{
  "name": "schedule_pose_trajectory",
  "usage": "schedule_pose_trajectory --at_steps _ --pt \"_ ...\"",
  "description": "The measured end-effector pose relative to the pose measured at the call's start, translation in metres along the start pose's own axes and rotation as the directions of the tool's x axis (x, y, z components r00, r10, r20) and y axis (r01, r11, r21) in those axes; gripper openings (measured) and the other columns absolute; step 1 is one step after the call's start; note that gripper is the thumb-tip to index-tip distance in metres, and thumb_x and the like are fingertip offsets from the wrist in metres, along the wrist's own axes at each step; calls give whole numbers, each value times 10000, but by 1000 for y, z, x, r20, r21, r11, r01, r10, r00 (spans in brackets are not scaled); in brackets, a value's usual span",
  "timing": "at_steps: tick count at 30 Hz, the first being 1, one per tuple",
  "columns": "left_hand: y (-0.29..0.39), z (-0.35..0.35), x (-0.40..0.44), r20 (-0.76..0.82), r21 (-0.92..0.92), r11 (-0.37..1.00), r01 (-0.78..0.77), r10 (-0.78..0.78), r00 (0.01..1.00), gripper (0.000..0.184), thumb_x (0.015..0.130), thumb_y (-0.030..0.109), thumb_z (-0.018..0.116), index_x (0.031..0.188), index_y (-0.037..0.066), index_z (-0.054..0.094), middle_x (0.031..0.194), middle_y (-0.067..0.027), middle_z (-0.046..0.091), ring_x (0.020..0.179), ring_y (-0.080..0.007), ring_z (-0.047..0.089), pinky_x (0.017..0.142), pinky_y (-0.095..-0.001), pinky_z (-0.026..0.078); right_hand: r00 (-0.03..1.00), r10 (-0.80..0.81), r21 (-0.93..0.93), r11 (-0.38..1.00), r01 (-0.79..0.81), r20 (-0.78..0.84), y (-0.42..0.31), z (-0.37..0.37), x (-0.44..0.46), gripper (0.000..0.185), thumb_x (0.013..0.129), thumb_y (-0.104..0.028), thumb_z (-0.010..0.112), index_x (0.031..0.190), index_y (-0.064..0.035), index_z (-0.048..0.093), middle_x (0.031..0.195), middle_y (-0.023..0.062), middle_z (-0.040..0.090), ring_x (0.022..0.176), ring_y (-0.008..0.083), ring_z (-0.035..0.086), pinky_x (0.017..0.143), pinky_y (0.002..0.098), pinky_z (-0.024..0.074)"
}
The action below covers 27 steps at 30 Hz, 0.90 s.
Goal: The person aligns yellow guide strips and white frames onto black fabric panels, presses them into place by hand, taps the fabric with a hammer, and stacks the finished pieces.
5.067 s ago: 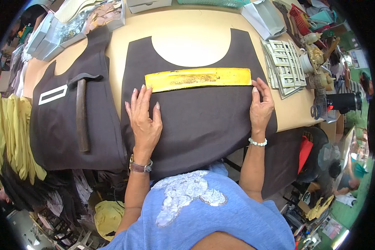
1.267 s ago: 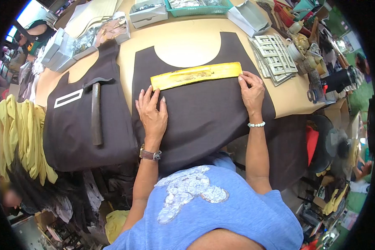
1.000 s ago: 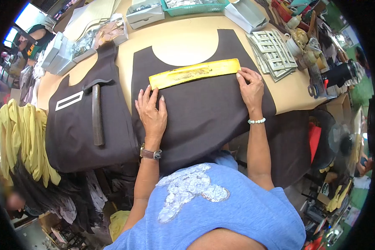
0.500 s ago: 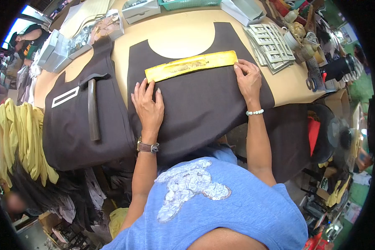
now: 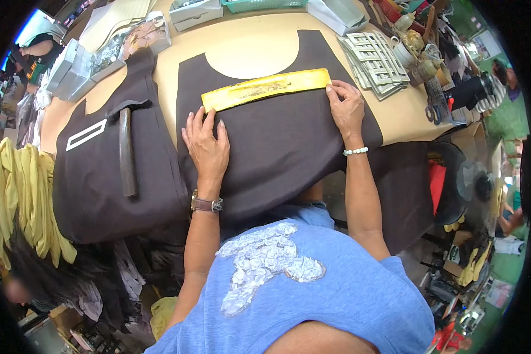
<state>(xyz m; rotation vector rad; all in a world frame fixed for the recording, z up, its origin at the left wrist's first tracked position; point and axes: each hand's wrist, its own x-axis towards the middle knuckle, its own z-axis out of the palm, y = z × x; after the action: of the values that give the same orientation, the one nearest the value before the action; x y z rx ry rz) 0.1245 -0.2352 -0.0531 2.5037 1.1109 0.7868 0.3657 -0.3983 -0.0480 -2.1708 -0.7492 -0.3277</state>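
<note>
A long yellow strip (image 5: 271, 87) with a worn, scuffed middle lies slantwise across a dark cloth piece (image 5: 265, 141), below its curved neckline. My left hand (image 5: 206, 144) rests on the cloth with fingers apart, fingertips at the strip's lower left corner. At the other end, my right hand (image 5: 346, 109) pinches the strip's right tip between thumb and fingers. Left of my left hand lies a second dark cloth piece (image 5: 118, 177). On it are a hammer (image 5: 127, 153) with a dark handle and a small white rectangular frame (image 5: 87, 135).
White cut-out templates (image 5: 374, 59) are stacked at the right back. Boxes (image 5: 194, 13) and a green basket (image 5: 265, 5) line the far edge. Scissors (image 5: 433, 114) lie at the table's right. Yellow cloths (image 5: 26, 194) hang on the left. Another person (image 5: 38, 50) is at the far left.
The whole view has shifted slightly as my head moved. Both hands and the yellow strip keep their places on the dark cloth.
</note>
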Motion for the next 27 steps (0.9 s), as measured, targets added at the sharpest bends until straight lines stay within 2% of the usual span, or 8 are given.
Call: schedule_pose_trajectory --at_steps 20,23,27 --pt "5 -4 0 17 -42 999 4 -3 1000 366 856 160 539 1192 16 561 1302 -168 471 1284 -363 335 1064 -546 210 999 -15 -8 1000 16 49 -3 -2 1 193 811 -195 634 880 -31 710 993 59 673 997 260 570 903 366 423" --pt "9 -6 -1 -4 37 999 -15 15 1000 367 880 170 526 1217 27 547 1331 -142 463 1304 -346 323 1069 -547 209 998 -54 -33 998 55 22 -3 -1 0 183 809 -180 628 879 -31 707 983 65 672 985 269 573 890 370 431" --pt "16 -6 1 98 302 941 -153 129 987 376 900 130 481 1243 -21 501 1341 -130 458 1315 -348 309 1039 -604 219 993 -122 -112 986 122 8 -10 -4 -1 151 793 -148 621 860 -45 708 981 79 665 969 283 576 868 379 443"
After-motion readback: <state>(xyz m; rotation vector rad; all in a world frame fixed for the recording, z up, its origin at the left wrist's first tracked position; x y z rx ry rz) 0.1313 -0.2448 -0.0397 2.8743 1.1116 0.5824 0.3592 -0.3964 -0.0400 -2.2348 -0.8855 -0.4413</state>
